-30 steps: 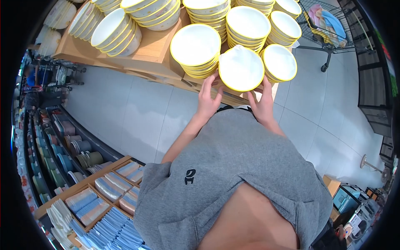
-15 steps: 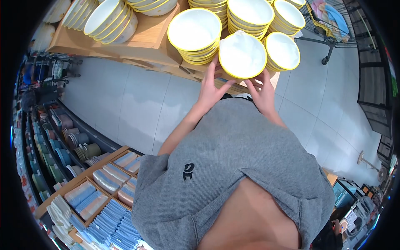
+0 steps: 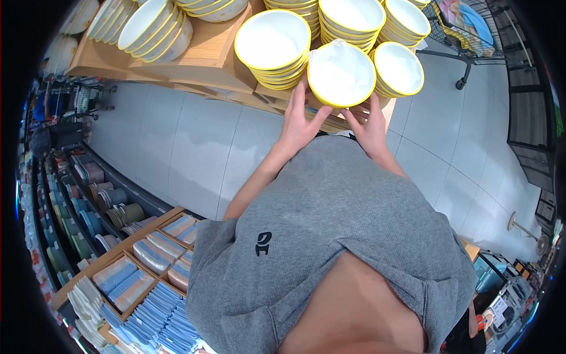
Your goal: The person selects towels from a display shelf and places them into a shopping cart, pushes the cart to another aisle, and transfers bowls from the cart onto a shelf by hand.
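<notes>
A white bowl [image 3: 342, 74] with a yellow rim sits at the front edge of the wooden display, with a thin whitish sheet showing at its upper rim. My left hand [image 3: 302, 121] holds its left side, fingers reaching up beside it and thumb near the bottom edge. On the other side, my right hand [image 3: 369, 127] curves round the lower right of the same bowl. Fingertips of both hands are partly hidden behind it. Close by on the left stands a bowl stack [image 3: 272, 41], and on the right another stack [image 3: 399, 69].
More bowl stacks [image 3: 352, 15] stand behind. Tilted bowls [image 3: 154, 29] lie on the wooden shelf [image 3: 215, 44] at left. A wire cart [image 3: 471, 35] is at upper right. Behind me on the left, a compartment rack [image 3: 127, 253] holds folded cloths, beside shelves of cups [image 3: 124, 213].
The bowl appears slightly higher in view and tipped a little, its yellow front side showing more. Both hands stay on it, and the whole view has shifted slightly.
</notes>
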{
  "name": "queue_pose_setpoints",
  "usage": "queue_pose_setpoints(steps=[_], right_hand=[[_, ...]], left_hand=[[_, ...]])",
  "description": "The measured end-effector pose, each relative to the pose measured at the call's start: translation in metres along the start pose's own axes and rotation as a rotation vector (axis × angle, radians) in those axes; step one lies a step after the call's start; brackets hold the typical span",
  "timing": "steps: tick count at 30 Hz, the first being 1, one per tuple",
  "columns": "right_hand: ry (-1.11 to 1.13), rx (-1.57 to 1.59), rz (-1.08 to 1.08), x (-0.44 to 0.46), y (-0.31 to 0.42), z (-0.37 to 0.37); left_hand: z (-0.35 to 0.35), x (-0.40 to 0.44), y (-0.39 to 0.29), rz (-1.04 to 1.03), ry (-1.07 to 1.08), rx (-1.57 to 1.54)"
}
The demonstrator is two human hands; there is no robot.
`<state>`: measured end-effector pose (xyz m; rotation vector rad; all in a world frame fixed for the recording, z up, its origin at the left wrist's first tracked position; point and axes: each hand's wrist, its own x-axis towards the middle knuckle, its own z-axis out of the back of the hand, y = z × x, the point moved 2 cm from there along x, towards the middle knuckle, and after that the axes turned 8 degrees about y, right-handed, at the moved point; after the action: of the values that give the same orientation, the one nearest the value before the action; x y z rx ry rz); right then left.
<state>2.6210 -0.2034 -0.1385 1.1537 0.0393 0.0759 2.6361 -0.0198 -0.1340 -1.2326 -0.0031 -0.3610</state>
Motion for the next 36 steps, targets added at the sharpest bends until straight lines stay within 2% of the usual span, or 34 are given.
queue_pose_setpoints(steps=[2, 7, 10, 13, 20, 23, 36], right_hand=[[-0.02, -0.042, 0.018, -0.001, 0.001, 0.001], [-0.095, -0.084, 0.004, -0.008, 0.017, 0.009], [-0.134, -0.038, 0.09, -0.009, 0.029, 0.015], [-0.102, -0.134, 0.224, -0.007, 0.04, 0.021], [-0.127, -0.212, 0.281, -0.003, 0.039, 0.025], [-0.149, -0.217, 0.298, -0.002, 0.039, 0.023], [-0.182, -0.191, 0.401, 0.004, 0.032, 0.018]], left_hand=[[0.0, 0.0, -0.002, -0.026, -0.043, -0.042], [0.003, 0.001, -0.008, -0.005, -0.042, 0.091], [0.002, 0.001, -0.015, -0.013, -0.07, 0.08], [0.002, 0.003, -0.018, -0.039, -0.094, 0.082], [0.004, 0.006, -0.019, -0.043, -0.114, 0.053], [0.007, 0.005, -0.016, 0.007, -0.071, 0.118], [0.014, 0.009, -0.018, -0.009, -0.027, 0.142]])
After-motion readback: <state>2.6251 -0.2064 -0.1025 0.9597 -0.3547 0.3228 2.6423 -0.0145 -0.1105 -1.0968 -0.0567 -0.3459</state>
